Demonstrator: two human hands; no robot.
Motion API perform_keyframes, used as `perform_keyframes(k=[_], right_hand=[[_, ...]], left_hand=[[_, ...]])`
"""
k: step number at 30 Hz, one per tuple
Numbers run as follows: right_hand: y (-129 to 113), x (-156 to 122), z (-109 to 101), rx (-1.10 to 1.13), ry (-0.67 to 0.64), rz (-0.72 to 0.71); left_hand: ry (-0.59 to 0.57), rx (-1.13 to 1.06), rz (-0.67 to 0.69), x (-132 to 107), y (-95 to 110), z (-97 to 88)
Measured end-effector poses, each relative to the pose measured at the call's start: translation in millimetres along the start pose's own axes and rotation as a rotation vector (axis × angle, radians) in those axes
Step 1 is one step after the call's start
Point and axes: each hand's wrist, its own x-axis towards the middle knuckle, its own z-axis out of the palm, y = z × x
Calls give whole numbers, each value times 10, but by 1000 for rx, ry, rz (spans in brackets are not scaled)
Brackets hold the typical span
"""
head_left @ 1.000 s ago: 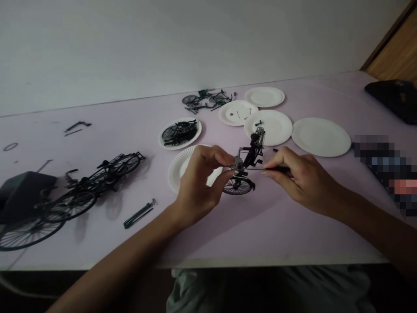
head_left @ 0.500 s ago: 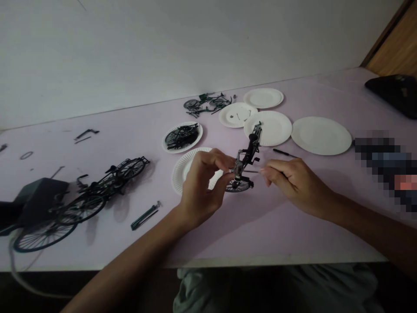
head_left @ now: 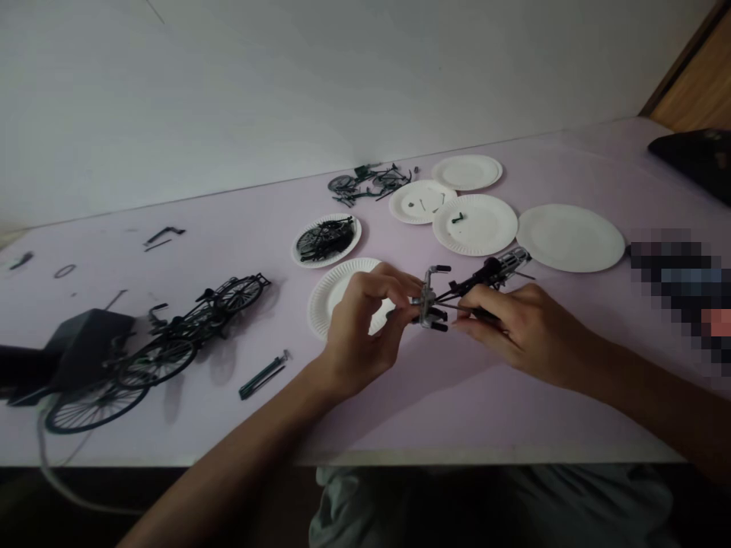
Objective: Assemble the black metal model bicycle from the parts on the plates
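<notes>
Over the table's middle, my left hand [head_left: 371, 327] is closed in a pinch at the front end of a small model bicycle [head_left: 485, 272]. Its silver handlebar with black grips [head_left: 426, 298] faces me, and the rear rack points right and away. My right hand [head_left: 514, 323] is closed round a thin screwdriver [head_left: 485, 314]; its shaft reaches left to the handlebar area. Whether the tip touches a screw I cannot tell. My left fingers hide much of the front wheel. Below the left hand lies a white paper plate [head_left: 320, 304].
Two assembled model bicycles [head_left: 211, 316] stand at left beside a dark box-shaped stand [head_left: 85, 342]. A green pump-like part [head_left: 263, 374] lies nearer. Behind are a plate of black parts [head_left: 297, 251], loose bicycle parts [head_left: 371, 183] and several white plates [head_left: 571, 237].
The model bicycle has turned, its rear swinging right and toward my right hand, so the handlebar now faces me. A small dark piece on a back plate is now uncovered.
</notes>
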Motion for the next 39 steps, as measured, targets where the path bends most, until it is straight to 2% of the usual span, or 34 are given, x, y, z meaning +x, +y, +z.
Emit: perform_keyframes(k=[3, 5, 7, 10, 12, 16, 18, 19, 21, 25, 29, 32, 34, 36, 39], right_hand=[[46, -16, -12, -153, 47, -195], [45, -13, -33, -129, 38, -214], [9, -2, -62, -14, -33, -122], [-75, 20, -115, 259, -179, 96], [-115, 31, -146, 512, -263, 235], [-122, 35, -176, 1175, -505, 523], [-121, 31, -179, 1296, -557, 584], [-126, 29, -179, 1253, -543, 578], [-147, 24, -176, 987, -431, 496], [-182, -2, -165, 255, -126, 160], [-131, -39, -169, -137, -10, -170], [-77, -56, -171, -249, 17, -300], [-67, -63, -161, -242, 16, -301], [-88, -69, -146, -155, -33, -224], [-160, -71, -138, 73, -135, -5]], left_hand=[[2, -39, -18, -2, 11, 14], [-4, -48, -20, -4, 20, 15], [-19, -58, -32, -9, 25, 9], [-52, -67, -49, -17, 39, -6], [-63, -65, -49, -17, 64, -19], [-77, -58, -19, -2, 121, -41], [-91, -63, 2, 3, 128, -46], [-96, -64, 7, 1, 124, -45], [-95, -67, -9, -9, 108, -37], [-42, -150, -159, -37, 107, 15], [53, -275, -333, -12, 179, 85], [76, -302, -371, 20, 212, 113], [79, -310, -365, 29, 207, 116], [83, -309, -351, 24, 188, 111], [60, -313, -322, 0, 161, 99]])
